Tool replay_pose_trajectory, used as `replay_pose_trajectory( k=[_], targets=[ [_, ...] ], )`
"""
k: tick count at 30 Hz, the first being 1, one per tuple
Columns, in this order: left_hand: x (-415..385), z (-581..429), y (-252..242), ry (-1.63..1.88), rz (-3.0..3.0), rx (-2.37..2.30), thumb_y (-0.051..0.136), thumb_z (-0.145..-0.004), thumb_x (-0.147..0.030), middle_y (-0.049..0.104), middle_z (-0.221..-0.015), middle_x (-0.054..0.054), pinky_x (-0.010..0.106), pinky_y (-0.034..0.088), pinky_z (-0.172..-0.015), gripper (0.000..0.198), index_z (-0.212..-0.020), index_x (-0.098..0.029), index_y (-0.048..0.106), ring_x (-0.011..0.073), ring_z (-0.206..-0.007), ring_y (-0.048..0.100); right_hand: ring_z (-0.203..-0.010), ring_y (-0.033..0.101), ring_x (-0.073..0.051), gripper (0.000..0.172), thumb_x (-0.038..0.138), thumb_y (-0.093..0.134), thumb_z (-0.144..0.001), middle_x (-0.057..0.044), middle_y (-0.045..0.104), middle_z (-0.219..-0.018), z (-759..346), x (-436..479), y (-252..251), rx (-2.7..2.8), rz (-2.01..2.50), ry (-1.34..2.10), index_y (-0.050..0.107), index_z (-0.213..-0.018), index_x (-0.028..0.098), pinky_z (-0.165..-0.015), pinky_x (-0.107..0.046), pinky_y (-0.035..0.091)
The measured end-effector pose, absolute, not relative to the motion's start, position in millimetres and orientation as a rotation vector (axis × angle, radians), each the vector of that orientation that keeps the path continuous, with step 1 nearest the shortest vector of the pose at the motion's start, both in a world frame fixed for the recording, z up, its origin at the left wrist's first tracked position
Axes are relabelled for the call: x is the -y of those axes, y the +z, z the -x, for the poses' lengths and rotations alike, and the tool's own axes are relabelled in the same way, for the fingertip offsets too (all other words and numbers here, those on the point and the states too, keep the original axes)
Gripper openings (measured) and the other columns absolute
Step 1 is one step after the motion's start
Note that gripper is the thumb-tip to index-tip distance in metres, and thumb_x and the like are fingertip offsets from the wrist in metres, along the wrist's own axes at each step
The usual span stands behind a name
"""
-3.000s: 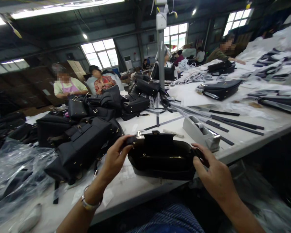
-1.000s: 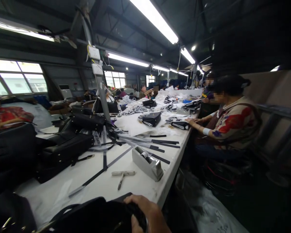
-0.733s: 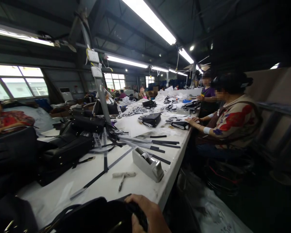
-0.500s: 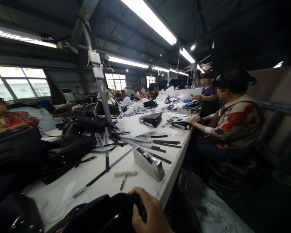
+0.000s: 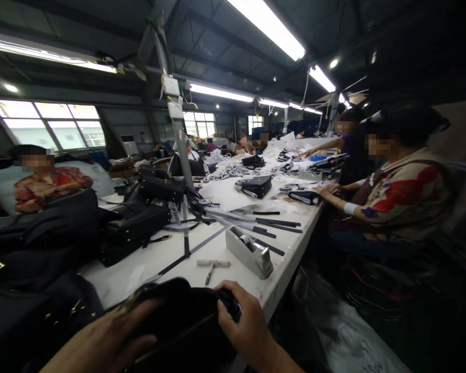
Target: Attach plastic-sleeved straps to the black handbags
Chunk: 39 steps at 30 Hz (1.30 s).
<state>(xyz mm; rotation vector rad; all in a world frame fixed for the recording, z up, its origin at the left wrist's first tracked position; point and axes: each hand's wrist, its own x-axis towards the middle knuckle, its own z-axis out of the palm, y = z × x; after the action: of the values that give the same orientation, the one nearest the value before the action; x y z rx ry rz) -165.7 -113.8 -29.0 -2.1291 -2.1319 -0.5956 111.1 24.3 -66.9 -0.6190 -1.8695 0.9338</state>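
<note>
A black handbag (image 5: 186,321) is in front of me at the bottom of the head view, its top edge toward the table. My right hand (image 5: 246,318) grips its right upper edge, thumb and fingers closed round it. Over the bag's left side is my left hand (image 5: 112,331), somewhat blurred, its fingers stretched out and apart; whether it touches the bag I cannot tell. Just beyond the bag lie a T-handled tool (image 5: 212,267) and a grey tape dispenser (image 5: 248,252) on the white table (image 5: 202,248).
Black bags (image 5: 140,223) are heaped along the left. Black and clear strips (image 5: 272,223) spread across the table behind the dispenser, with another black bag (image 5: 254,185) farther back. Co-workers sit at left and right. A grey post (image 5: 182,150) with sockets rises from the table.
My left hand has come into view over the bag's left side. My right hand keeps its grip on the edge. The whole scene has shifted right as the camera turned left.
</note>
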Motion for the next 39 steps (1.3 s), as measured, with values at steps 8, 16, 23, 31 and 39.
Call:
replay_pose_trajectory(
  k=[8, 16, 23, 31, 39],
  targets=[
    [76, 161, -11, -0.459, 2.128, 2.360, 0.075, -0.072, -0.036, 0.050, -0.149, 0.008, 0.045, 0.043, -0.110, 0.080, -0.146, -0.028, 0.046, 0.0335, -0.132, 0.052, -0.079, 0.069, -0.016, 0.011, 0.031, 0.062, -0.091, -0.002, 0.072, -0.084, -96, -23, -78, 1.713, 0.520, 0.933, 0.066, -0.094, 0.021, -0.078, -0.023, 0.053],
    [72, 134, -13, -0.045, 2.378, 2.571, 0.057, -0.089, -0.042, 0.077, -0.103, 0.012, 0.039, 0.053, -0.085, 0.032, -0.106, -0.021, 0.074, 0.0323, -0.096, 0.071, -0.090, 0.069, -0.018, 0.019, 0.035, 0.058, -0.093, -0.003, 0.072, -0.095, -99, -37, -67, 1.947, 0.645, 1.006, 0.066, -0.104, 0.021, -0.083, -0.026, 0.052],
    [77, 128, 20, -0.205, 2.325, 2.408, 0.061, -0.090, -0.023, 0.064, -0.133, 0.011, 0.037, 0.047, -0.101, 0.040, -0.129, -0.021, 0.061, 0.0266, -0.118, 0.063, -0.124, 0.059, -0.026, 0.043, 0.043, 0.055, -0.093, -0.009, 0.066, -0.130, -107, -42, -69, 2.043, 0.624, 1.074, 0.059, -0.130, 0.023, -0.105, -0.039, 0.046],
    [93, 137, 36, -0.575, 2.376, 2.366, 0.058, -0.094, -0.026, 0.076, -0.110, 0.006, 0.025, 0.051, -0.089, 0.027, -0.116, -0.019, 0.071, 0.0184, -0.098, 0.070, -0.118, 0.061, -0.025, 0.039, 0.045, 0.057, -0.091, -0.005, 0.066, -0.127, -103, -47, -75, 2.064, 0.582, 1.216, 0.059, -0.125, 0.026, -0.103, -0.035, 0.046],
    [69, 122, 42, -0.975, 2.204, 2.265, 0.058, -0.092, -0.018, 0.074, -0.116, 0.008, 0.028, 0.051, -0.093, 0.030, -0.121, -0.017, 0.068, 0.0191, -0.105, 0.069, -0.118, 0.061, -0.025, 0.036, 0.043, 0.055, -0.092, -0.003, 0.067, -0.124, -103, -42, -79, 2.090, 0.594, 1.181, 0.058, -0.125, 0.029, -0.102, -0.034, 0.046]
  ],
)
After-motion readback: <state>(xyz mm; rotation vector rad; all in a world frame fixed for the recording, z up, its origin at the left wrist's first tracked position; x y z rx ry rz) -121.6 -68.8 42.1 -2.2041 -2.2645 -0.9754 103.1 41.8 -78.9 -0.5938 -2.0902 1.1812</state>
